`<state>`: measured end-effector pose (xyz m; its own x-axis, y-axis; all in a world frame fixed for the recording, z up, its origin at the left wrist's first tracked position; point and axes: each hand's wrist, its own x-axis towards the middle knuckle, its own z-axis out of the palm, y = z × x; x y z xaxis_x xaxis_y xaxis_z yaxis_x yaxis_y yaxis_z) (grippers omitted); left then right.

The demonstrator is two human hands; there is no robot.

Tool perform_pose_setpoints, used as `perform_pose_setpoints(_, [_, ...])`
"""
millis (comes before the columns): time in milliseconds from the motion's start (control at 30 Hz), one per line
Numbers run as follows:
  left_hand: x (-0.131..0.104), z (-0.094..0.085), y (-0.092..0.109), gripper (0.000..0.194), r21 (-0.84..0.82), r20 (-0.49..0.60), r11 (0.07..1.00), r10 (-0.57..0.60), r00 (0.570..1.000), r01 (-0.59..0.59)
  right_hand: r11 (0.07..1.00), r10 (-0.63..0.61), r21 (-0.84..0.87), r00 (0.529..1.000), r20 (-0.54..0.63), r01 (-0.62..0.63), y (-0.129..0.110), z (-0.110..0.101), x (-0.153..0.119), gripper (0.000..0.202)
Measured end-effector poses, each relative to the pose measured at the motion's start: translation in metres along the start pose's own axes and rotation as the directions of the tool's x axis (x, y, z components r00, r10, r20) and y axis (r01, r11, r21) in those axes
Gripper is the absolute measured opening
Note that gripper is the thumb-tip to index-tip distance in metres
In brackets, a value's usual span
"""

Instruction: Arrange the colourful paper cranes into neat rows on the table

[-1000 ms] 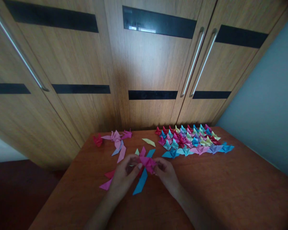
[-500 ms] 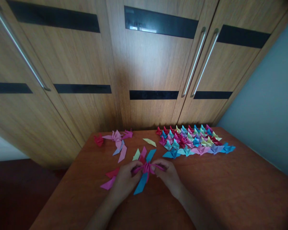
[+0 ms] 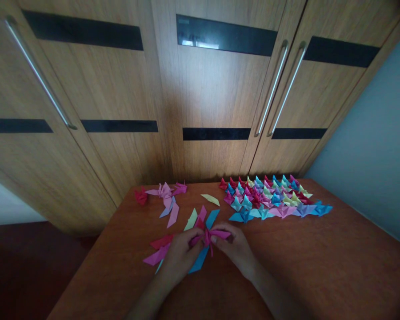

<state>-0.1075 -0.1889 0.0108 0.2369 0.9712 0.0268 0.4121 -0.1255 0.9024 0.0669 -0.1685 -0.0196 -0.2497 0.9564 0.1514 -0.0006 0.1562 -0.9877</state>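
Between my two hands is a magenta origami crane (image 3: 207, 237), a wing spread to each side and a thin tip pointing down. Fingers and thumb of my left hand (image 3: 183, 249) are closed on its left wing, hiding much of that side. My right hand (image 3: 234, 247) pinches it near the middle, with the right wing (image 3: 222, 234) showing along the fingers. Just behind and below lie flat folded strips: a blue strip (image 3: 199, 261), a second blue strip (image 3: 211, 218) and a pale yellow strip (image 3: 191, 219). Partly behind my left hand are a red strip (image 3: 162, 242) and a magenta strip (image 3: 156, 256).
Rows of colourful folded-paper pieces (image 3: 263, 195) stand at the back right of the brown table (image 3: 303, 266). At the back left lie a red paper piece (image 3: 141, 196), a pink crane (image 3: 166, 191) and loose strips. Wooden cabinet doors (image 3: 216, 93) rise directly behind.
The magenta crane has turned between my fingers, and its thin tip now points down in front. The whole view has shifted slightly. Both hands keep their hold.
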Motion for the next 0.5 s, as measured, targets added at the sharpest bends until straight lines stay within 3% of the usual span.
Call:
perform_pose_setpoints(267, [0.000, 0.002, -0.006, 0.019, -0.149, 0.018, 0.988, -0.042, 0.999, 0.044, 0.977, 0.098, 0.187, 0.995, 0.018, -0.100, 0.007, -0.002, 0.001, 0.028])
perform_pose_setpoints(500, [0.006, 0.006, -0.021, 0.020, -0.319, -0.019, 0.945, -0.080, 0.997, 0.069, 0.869, 0.206, 0.449, 0.977, 0.054, -0.208, 0.010, -0.001, -0.001, 0.022])
